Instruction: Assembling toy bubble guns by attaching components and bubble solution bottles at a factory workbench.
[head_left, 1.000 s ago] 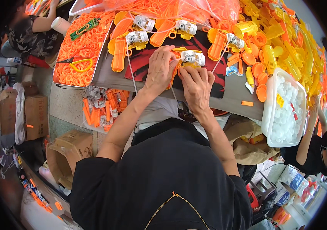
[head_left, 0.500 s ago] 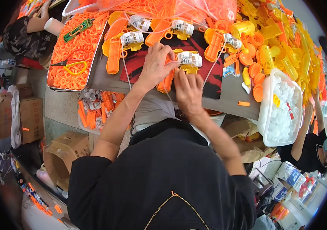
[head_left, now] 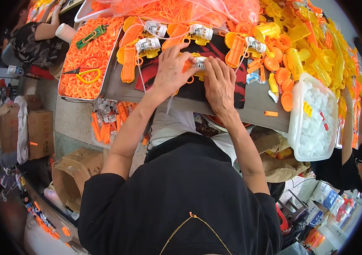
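Observation:
Between my hands is an orange and yellow plastic toy part with a white mechanism, mostly covered by my fingers. My left hand grips its left side, the thumb reaching toward the white piece. From the right, my right hand closes its bent fingers over the other end. Similar toy assemblies lie beyond: one at the left, one behind my hands and one at the right. Thin pale wire or tubing trails from some of them. Below the hands is a dark mat with red patches.
At the left stands a tray of orange rings, with scissors and a green tool on top. Yellow parts pile up at the right beside a white bin of translucent pieces. Other people's arms show at both sides.
My right hand has moved up and slightly right, from the toy's lower edge to over its white mechanism. The toy is now more covered, and its orange end hardly shows.

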Tool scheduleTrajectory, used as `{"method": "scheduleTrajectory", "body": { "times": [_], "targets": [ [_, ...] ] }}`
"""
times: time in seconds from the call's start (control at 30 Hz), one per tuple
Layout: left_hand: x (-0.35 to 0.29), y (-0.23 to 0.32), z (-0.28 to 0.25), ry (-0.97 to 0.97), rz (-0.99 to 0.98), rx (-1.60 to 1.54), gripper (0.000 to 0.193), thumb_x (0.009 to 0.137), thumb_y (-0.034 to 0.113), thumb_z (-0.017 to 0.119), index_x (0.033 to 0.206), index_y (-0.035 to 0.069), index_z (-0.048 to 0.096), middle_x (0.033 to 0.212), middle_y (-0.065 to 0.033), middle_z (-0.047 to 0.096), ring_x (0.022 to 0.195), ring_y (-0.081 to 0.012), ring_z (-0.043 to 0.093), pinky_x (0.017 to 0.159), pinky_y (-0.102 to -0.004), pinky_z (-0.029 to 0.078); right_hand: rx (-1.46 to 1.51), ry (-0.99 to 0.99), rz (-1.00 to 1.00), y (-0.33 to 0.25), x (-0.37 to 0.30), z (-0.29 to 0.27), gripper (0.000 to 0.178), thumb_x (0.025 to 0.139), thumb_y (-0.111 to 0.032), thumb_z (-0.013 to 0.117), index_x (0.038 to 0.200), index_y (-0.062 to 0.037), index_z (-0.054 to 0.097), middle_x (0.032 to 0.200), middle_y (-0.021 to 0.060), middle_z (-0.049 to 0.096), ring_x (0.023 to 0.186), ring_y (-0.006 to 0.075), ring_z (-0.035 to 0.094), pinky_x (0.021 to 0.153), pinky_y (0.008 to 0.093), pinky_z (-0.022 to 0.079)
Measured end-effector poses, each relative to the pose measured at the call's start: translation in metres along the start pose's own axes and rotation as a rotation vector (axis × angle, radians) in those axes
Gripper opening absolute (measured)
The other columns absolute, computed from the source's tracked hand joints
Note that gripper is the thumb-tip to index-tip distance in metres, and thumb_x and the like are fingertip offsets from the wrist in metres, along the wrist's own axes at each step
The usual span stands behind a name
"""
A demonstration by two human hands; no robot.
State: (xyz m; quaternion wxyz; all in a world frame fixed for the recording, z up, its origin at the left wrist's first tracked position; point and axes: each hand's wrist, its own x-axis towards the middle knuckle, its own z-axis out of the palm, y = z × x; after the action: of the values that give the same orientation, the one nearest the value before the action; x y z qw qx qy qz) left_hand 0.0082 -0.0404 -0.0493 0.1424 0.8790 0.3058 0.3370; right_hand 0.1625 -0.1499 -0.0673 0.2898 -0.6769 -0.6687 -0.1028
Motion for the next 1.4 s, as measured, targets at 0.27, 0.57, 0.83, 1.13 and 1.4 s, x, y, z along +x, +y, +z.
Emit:
{"method": "scheduleTrajectory", "body": {
  "times": [0.27, 0.57, 0.83, 1.13, 1.4],
  "targets": [
    [-0.030, 0.028, 0.018, 0.071, 0.142, 0.108, 0.020, 0.079, 0.003, 0.075, 0.098, 0.003, 0.069, 0.131, -0.0069, 0.062, 0.122, -0.0274, 0.057, 0.109, -0.0464, 0.038, 0.064, 0.040, 0.027, -0.004, -0.002, 0.003, 0.044, 0.092, -0.012, 0.067, 0.135, -0.0063, 0.059, 0.143, 0.0080, 0.058, 0.135, 0.0274, 0.051, 0.110, 0.0439, 0.035],
    [-0.010, 0.027, -0.009, 0.036, 0.213, 0.174, 0.027, 0.086, 0.010, 0.073, 0.113, 0.009, 0.071, 0.127, -0.0037, 0.065, 0.124, -0.0242, 0.058, 0.113, -0.0482, 0.035, 0.172, 0.179, 0.124, -0.007, -0.002, 0.020, 0.038, 0.088, -0.006, 0.071, 0.125, -0.0093, 0.062, 0.131, 0.0075, 0.061, 0.126, 0.0294, 0.055, 0.105, 0.0456, 0.042],
    [-0.013, 0.003, 0.002, 0.003, 0.229, 0.058, 0.028, 0.087, 0.007, 0.071, 0.115, 0.008, 0.071, 0.125, -0.0070, 0.066, 0.121, -0.0255, 0.060, 0.104, -0.0412, 0.043, 0.282, 0.160, 0.146, -0.011, 0.005, 0.018, 0.043, 0.086, -0.010, 0.073, 0.127, -0.0076, 0.060, 0.141, 0.0151, 0.054, 0.132, 0.0362, 0.049, 0.111, 0.0493, 0.036],
    [-0.033, 0.015, -0.001, 0.130, -0.249, -0.263, 0.031, 0.104, 0.012, 0.051, 0.131, 0.000, 0.062, 0.140, -0.0181, 0.055, 0.131, -0.0340, 0.051, 0.113, -0.0436, 0.038, 0.025, -0.134, -0.101, 0.001, 0.032, -0.006, 0.074, 0.070, -0.022, 0.083, 0.137, -0.0084, 0.055, 0.116, 0.0091, 0.056, 0.113, 0.0288, 0.052, 0.099, 0.0444, 0.041],
    [-0.013, 0.082, 0.012, -0.011, -0.136, -0.727, 0.027, 0.098, 0.001, 0.058, 0.124, 0.001, 0.064, 0.127, -0.0147, 0.062, 0.113, -0.0241, 0.062, 0.097, -0.0317, 0.049, 0.164, -0.169, 0.200, 0.058, -0.041, -0.127, 0.076, 0.069, 0.002, 0.073, 0.142, -0.0124, 0.056, 0.136, 0.0166, 0.051, 0.130, 0.0384, 0.047, 0.111, 0.0466, 0.041]
  ]
}}
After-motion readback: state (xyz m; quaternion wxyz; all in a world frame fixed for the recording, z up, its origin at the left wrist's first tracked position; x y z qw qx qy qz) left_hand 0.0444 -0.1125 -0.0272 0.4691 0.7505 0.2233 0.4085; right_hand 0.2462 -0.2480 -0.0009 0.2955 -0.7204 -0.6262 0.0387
